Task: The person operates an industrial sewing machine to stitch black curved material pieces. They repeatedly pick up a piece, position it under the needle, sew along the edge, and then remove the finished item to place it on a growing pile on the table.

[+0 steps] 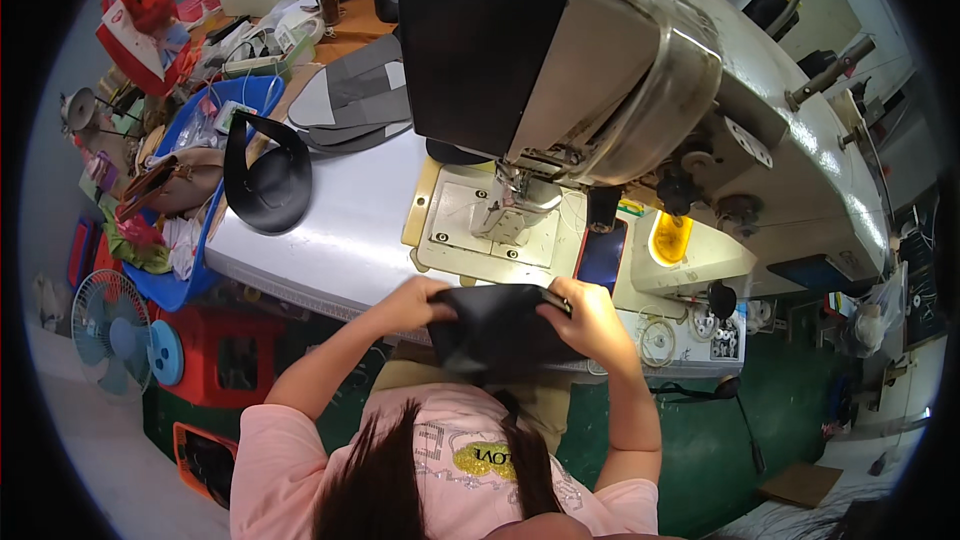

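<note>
The sewing machine [620, 70] is standing on the worktop [340, 230], behind the leather piece [500, 325]. A cap-shaped piece [268, 175] is lying on the worktop's left part, with a basin [240, 100] sitting further left and a fan [112, 325] standing below it on the floor.

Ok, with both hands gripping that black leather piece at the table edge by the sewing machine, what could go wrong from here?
1. The black leather piece held by the left hand and right hand hangs partly off the grey table; it might slip down.
2. Fed forward, fingers could come near the needle area of the large grey sewing machine.
3. The blue phone beside the right hand may get knocked.
</note>
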{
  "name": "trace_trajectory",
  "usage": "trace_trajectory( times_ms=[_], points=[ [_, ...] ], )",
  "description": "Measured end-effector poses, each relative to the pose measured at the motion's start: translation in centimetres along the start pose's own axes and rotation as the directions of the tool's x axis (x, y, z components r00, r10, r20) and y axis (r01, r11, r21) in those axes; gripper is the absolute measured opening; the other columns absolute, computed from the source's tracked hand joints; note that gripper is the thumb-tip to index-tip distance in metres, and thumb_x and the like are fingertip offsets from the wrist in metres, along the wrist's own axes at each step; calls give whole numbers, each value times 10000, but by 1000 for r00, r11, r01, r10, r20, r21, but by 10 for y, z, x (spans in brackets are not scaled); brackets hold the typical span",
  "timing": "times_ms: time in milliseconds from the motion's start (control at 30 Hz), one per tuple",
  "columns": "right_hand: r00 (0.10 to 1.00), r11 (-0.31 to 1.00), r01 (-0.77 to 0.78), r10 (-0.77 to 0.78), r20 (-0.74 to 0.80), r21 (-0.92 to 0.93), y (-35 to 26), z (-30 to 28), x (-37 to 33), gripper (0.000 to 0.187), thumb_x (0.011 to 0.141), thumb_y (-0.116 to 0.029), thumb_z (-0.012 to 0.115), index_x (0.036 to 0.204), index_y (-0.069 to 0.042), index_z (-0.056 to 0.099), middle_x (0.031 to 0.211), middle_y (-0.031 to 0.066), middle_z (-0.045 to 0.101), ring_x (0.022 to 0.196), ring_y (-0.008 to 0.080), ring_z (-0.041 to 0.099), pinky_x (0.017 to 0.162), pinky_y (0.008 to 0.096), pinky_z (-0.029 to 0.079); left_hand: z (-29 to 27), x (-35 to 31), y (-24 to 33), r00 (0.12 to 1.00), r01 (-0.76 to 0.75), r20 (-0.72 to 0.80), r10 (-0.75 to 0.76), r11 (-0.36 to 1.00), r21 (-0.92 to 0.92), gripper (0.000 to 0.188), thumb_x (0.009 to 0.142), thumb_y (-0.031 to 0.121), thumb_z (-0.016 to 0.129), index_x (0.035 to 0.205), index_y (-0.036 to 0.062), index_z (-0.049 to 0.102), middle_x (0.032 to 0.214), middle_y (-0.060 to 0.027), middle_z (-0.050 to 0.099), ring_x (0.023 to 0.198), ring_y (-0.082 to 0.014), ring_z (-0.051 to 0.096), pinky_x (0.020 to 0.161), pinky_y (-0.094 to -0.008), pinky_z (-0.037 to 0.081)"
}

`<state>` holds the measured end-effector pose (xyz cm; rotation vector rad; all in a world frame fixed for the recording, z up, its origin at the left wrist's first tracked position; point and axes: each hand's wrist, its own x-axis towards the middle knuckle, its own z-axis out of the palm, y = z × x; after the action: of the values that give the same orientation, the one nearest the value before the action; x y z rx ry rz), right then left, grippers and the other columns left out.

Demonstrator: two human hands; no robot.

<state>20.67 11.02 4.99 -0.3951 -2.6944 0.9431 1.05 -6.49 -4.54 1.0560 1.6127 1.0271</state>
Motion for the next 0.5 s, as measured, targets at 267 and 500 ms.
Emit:
trace_trajectory(
  times_ms=[267,500],
  points=[
    [984,987,-118,131,-120,107,-10,68,1,243,715,23,527,957,4,534,731,198,598,610,267,604,555,344,484,-26,-10,31,680,-383,-731,56,878,-288,429,685,-117,484,1096,-7,539,889,-95,616,782,-120,579,726,-228,450],
    [915,307,-294,365,173,905,-4,62,4,145,787,-44,579,915,23,572,766,33,605,669,90,566,596,229,456,-68,-52,22,984,-178,-78,162,938,-299,152,750,9,594,895,-36,597,828,-61,602,810,-114,558,776,-233,412]
  ],
)
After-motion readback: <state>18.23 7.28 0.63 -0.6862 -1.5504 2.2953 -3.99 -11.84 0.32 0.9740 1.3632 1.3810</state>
